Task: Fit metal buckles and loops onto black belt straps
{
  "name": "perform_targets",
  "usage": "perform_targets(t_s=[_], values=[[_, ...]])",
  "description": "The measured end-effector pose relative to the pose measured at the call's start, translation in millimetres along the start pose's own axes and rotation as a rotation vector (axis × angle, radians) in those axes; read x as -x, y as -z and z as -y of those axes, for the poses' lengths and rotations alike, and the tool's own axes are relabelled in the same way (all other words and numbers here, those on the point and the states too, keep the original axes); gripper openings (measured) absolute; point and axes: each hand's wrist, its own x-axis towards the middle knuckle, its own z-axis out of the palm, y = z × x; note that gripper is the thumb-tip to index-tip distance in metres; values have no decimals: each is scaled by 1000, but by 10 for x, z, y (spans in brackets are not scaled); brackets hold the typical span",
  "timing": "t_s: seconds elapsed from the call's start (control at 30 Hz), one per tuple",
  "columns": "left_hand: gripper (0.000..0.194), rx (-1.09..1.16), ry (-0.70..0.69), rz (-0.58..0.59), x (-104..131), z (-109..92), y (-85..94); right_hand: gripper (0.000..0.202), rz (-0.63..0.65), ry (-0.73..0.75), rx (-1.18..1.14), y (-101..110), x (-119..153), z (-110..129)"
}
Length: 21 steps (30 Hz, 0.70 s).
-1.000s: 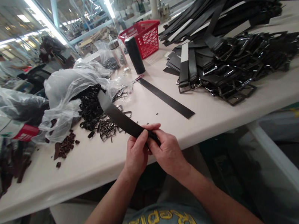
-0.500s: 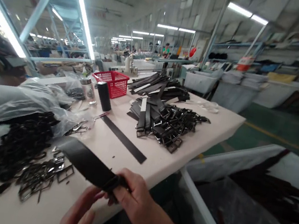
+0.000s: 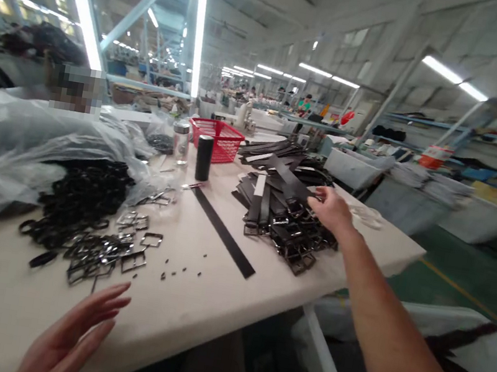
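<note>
Carried to the pile (image 3: 290, 233), black strap (image 3: 290, 178) points lengthwise away leftward

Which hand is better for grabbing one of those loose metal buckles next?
Probably the left hand: it's open, empty and close to the loose buckles. The right hand is farther away, over the strap pile.

Red basket (image 3: 225, 144), dark cylinder (image 3: 204, 159) and clear jar (image 3: 180, 145) near it, pale bins (image 3: 350, 169), tube lights (image 3: 199, 27) overhead
</note>
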Motion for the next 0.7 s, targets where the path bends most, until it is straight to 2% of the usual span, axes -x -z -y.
perform_targets(t_s=[0.1,0.2,0.3,0.43,0.57,0.7], values=[[38,-8,34,-47,-19,-148,58,38,-86,50,181,-106,-39,-74],[38,-12,44,-72,-51,-121,69,38,-76,149,346,-321,87,-32],[33,-53,-10,-64,-61,0,68,32,100,281,361,-710,343,141],[19,-233,-244,-23,-79,83,89,26,350,397,420,-1429,696,432],[21,-338,-405,17,-89,68,113,35,449,336,536,-2000,843,665],[22,-338,-446,16,-82,48,109,33,490,196,598,-2248,794,813]])
